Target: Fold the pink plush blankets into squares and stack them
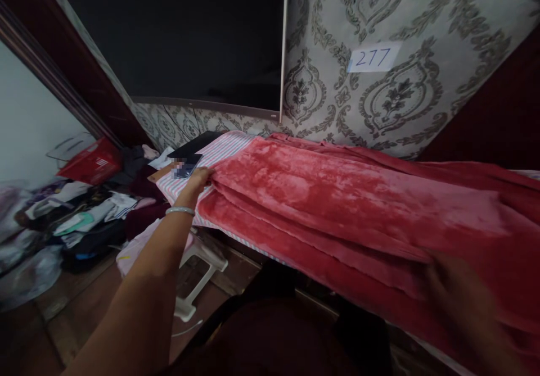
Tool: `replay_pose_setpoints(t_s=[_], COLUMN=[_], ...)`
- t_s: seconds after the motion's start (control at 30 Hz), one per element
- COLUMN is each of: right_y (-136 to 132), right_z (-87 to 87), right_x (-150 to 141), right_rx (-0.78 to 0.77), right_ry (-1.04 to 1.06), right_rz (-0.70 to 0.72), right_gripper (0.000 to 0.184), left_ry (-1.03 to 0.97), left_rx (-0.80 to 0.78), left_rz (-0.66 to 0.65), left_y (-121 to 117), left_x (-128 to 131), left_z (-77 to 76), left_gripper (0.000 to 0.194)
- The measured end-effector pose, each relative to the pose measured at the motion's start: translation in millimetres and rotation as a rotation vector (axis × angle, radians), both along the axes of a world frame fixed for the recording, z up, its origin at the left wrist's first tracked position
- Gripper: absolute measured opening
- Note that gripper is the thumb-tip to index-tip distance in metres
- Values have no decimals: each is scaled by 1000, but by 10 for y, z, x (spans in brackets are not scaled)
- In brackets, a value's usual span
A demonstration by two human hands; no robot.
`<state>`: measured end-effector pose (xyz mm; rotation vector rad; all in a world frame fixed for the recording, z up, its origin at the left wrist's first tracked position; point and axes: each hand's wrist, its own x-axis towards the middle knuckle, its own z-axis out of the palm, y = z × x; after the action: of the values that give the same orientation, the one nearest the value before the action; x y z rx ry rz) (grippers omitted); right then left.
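A red plush blanket lies folded in layers across a table covered by a pink-and-white striped cloth. My left hand, with a bracelet at the wrist, reaches out to the blanket's far left corner, fingers closed on its edge. My right hand is blurred at the lower right, resting on the blanket's near edge; its fingers do not show clearly.
A dark phone and a black flat object lie on the striped cloth beyond my left hand. A large dark screen hangs on the patterned wall. Clothes are piled on the floor at left, with a red basket and white stool.
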<state>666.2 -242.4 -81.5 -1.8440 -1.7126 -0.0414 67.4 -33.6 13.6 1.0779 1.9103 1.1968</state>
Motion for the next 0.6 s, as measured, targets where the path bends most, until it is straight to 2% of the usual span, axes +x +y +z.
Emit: replay_pose_setpoints(t_s=[0.07,0.13,0.27,0.37,0.47,0.6], right_y=[-32,-74,-170,-232,-271,-335], right_z=[70,75,-85,-191,-177,-65], right_x=[33,64,48,-13,-61,-48], right_rx=[45,46,-41,-60,-96,-82], right_ry=[-2,-13,-60,-101,-131,-173], right_rz=[-43,-17,99,114,73,45], right_gripper=[35,33,34,39,43,44], left_ry=[-4,-7,4,7,5,-12], left_rx=[10,-2,-64,-104,-107,-91], left_rz=[10,0,-14,-19,-19,-18], left_y=[-7,-36,-113,-143,-150,-168], left_x=[-125,-212,-249,-226,-204,-166], left_z=[79,98,-81,-256,-325,-298], left_gripper=[22,21,19,21,23,25])
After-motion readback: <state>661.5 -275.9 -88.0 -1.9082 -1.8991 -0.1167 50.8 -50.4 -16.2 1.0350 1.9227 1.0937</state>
